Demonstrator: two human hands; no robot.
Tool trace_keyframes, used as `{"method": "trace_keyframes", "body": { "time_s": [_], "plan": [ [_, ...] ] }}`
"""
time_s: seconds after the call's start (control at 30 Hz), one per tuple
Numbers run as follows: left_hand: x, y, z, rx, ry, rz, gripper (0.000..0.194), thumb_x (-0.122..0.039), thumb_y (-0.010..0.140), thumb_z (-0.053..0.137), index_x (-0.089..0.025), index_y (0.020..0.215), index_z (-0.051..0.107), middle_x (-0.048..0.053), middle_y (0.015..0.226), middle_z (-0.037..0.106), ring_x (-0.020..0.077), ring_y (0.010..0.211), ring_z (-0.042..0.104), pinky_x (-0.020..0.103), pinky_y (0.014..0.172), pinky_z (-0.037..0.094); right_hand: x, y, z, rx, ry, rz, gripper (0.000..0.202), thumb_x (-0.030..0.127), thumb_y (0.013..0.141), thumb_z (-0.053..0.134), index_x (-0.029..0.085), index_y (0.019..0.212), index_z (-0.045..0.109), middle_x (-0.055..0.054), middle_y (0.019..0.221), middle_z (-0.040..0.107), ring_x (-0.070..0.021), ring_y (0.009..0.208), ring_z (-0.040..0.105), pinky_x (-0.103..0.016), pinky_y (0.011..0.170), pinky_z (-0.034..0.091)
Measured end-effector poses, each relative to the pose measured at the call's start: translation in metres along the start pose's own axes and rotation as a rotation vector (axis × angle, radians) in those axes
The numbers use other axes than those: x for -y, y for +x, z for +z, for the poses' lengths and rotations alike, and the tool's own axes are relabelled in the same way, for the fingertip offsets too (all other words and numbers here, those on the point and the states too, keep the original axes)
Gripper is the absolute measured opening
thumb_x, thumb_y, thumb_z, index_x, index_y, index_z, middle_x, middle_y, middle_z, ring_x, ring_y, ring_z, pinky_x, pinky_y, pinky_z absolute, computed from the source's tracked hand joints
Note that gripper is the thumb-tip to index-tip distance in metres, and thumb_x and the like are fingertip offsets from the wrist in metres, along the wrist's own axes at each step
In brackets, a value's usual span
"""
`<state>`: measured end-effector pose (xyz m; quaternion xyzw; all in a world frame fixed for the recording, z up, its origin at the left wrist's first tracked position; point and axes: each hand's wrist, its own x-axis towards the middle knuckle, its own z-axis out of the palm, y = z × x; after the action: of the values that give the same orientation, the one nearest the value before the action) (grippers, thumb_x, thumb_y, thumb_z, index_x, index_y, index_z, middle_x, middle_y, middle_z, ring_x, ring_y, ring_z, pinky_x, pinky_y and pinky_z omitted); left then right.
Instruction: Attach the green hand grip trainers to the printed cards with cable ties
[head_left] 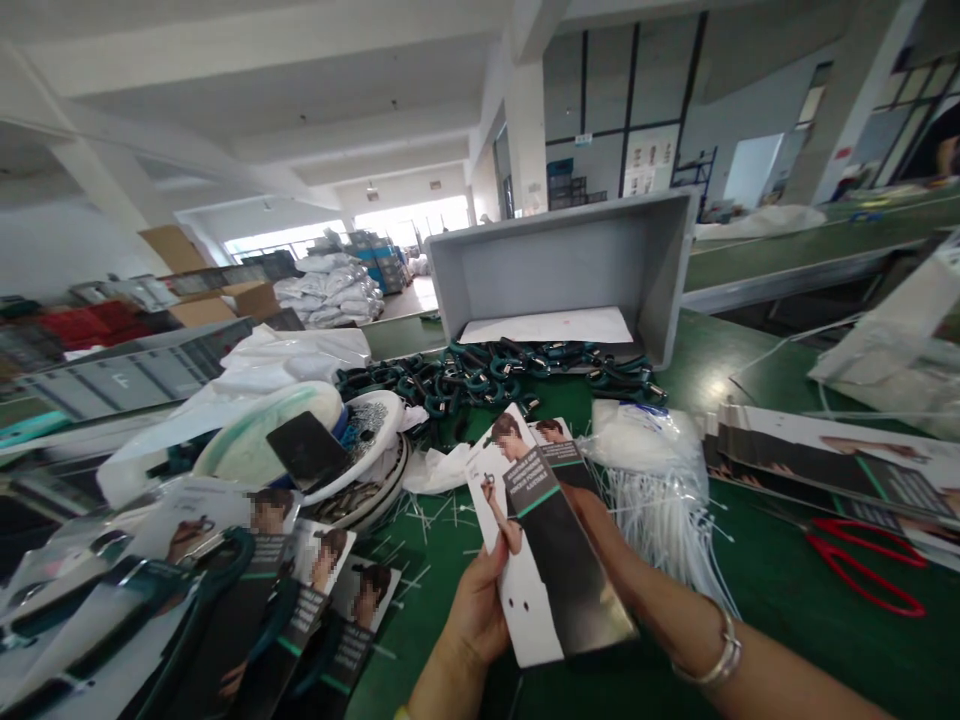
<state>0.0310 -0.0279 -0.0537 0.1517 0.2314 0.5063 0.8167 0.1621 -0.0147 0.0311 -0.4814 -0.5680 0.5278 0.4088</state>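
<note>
My left hand is closed on the left edge of a printed backing card, thumb on its white front. The card is tilted, black and white with a green stripe, and has two small holes near its lower end. My right hand, with a bracelet at the wrist, is behind the card's right side, its fingers mostly hidden. A second printed card shows just behind the first, against my right hand. Beyond the cards lies a heap of dark green-handled tools. White cable ties fan out of a bag at the right.
A grey plastic bin lies on its side at the back. Carded tools lie at left, near a white bowl of small metal parts. Red-handled scissors and more cards lie right. Loose ties dot the green table.
</note>
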Motion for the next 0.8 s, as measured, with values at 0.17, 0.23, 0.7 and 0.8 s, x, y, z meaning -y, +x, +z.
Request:
{"method": "trace_keyframes", "body": {
  "time_s": [0.17,0.23,0.7,0.8],
  "plan": [
    [-0.003,0.001,0.006,0.009,0.139,0.133,0.016,-0.028,0.071,0.068,-0.016,0.076,0.059,-0.001,0.072,0.058,0.0116,0.062,0.057,0.023,0.062,0.044,-0.026,-0.003,-0.029,0.041,0.137,-0.025,0.046,0.051,0.065,0.063,0.018,0.097,0.063,-0.005,0.083,0.067,-0.02,0.069,0.061,-0.03,0.059,0.047],
    [-0.006,0.001,0.007,-0.008,0.189,0.168,0.015,-0.027,0.073,0.066,-0.014,0.078,0.059,0.001,0.081,0.059,0.0128,0.07,0.057,0.024,0.067,0.043,-0.029,-0.002,-0.047,-0.142,0.107,-0.127,0.043,0.048,0.073,0.058,0.021,0.106,0.059,-0.006,0.095,0.066,-0.0196,0.08,0.06,-0.032,0.068,0.047],
    [-0.002,-0.002,0.02,-0.005,0.402,0.196,0.03,-0.031,0.068,0.07,-0.013,0.088,0.057,0.003,0.076,0.058,0.0144,0.064,0.055,0.029,0.065,0.043,-0.011,0.017,-0.026,-0.209,-0.943,-0.782,0.019,0.021,0.086,0.043,0.016,0.081,0.061,-0.008,0.092,0.061,-0.0203,0.092,0.052,-0.034,0.08,0.038],
    [-0.008,0.0,0.025,0.003,0.416,0.216,0.028,-0.03,0.068,0.069,-0.013,0.087,0.057,0.003,0.075,0.057,0.0143,0.064,0.055,0.029,0.064,0.043,0.004,0.024,-0.042,-0.238,-0.849,-0.789,0.018,0.024,0.087,0.044,0.016,0.085,0.059,-0.008,0.094,0.06,-0.0186,0.091,0.053,-0.031,0.079,0.041]
  ]
}}
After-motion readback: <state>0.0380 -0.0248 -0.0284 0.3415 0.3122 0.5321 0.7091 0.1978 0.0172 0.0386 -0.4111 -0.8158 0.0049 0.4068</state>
